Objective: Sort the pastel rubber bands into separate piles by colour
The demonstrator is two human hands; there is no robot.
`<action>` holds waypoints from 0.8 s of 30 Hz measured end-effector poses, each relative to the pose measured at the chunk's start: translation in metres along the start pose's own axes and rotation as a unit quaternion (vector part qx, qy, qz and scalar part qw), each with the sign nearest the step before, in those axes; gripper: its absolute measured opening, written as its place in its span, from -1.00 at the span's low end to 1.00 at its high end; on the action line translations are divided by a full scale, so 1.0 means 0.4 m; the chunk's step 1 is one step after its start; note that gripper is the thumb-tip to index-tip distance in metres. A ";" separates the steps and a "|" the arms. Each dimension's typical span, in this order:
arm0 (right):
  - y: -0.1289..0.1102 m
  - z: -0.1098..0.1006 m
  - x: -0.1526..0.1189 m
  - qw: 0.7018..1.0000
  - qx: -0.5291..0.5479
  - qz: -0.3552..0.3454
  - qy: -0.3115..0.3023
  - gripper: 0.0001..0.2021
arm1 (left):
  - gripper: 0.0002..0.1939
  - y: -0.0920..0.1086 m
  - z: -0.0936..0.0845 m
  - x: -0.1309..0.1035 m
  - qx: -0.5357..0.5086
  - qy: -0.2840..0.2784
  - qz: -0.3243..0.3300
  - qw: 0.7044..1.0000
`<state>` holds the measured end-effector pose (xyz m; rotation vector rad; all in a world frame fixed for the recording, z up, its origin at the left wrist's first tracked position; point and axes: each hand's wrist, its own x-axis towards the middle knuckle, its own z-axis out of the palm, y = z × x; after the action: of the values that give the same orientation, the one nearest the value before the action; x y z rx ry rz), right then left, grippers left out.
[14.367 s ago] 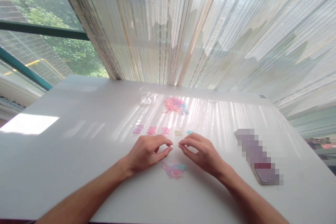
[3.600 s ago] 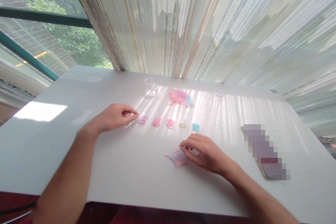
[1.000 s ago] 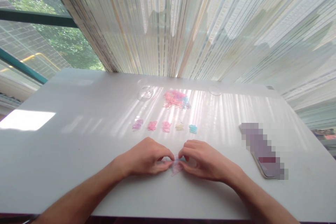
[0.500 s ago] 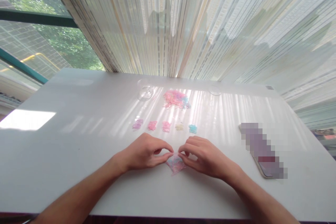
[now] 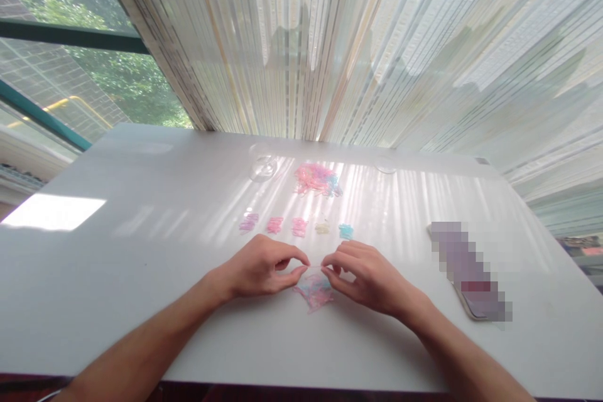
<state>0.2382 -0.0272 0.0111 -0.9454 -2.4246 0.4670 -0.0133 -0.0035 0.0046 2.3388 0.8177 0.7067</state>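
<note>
My left hand (image 5: 268, 265) and my right hand (image 5: 355, 271) face each other, thumb and forefinger pinched on each. Between the fingertips stretches a thin pale strand (image 5: 315, 266), held at both ends. Just below it on the white table (image 5: 226, 345) lies a loose pile of pink and blue strands (image 5: 315, 294). Beyond my hands runs a row of small bundles: purple (image 5: 249, 223), pink (image 5: 274, 225), another pink (image 5: 299, 227), pale yellow (image 5: 322, 226) and blue (image 5: 345, 230). Behind the row is a larger mixed heap (image 5: 317, 179), mostly pink.
A clear round container (image 5: 264, 168) stands left of the mixed heap, and a clear round piece (image 5: 386, 165) lies to its right. A phone (image 5: 471, 276), partly pixelated, rests at the right. A striped curtain (image 5: 301, 44) hangs along the table's far edge.
My hands have lifted slightly away from the loose pile, and their fingertips are a little farther apart. The thin strand between them now shows.
</note>
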 end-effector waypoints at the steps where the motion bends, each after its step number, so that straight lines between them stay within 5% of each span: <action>1: 0.000 0.000 0.001 1.000 0.002 0.001 0.001 -0.85 | -0.83 0.000 0.000 0.000 0.000 0.001 0.000 1.000; 24: 0.004 0.004 -0.002 1.000 -0.002 -0.013 0.021 -0.91 | -0.86 -0.005 -0.001 -0.001 -0.006 -0.011 -0.016 1.000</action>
<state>0.2386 -0.0269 0.0087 -0.9156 -2.3967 0.4297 -0.0146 -0.0022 0.0037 2.3142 0.8375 0.6680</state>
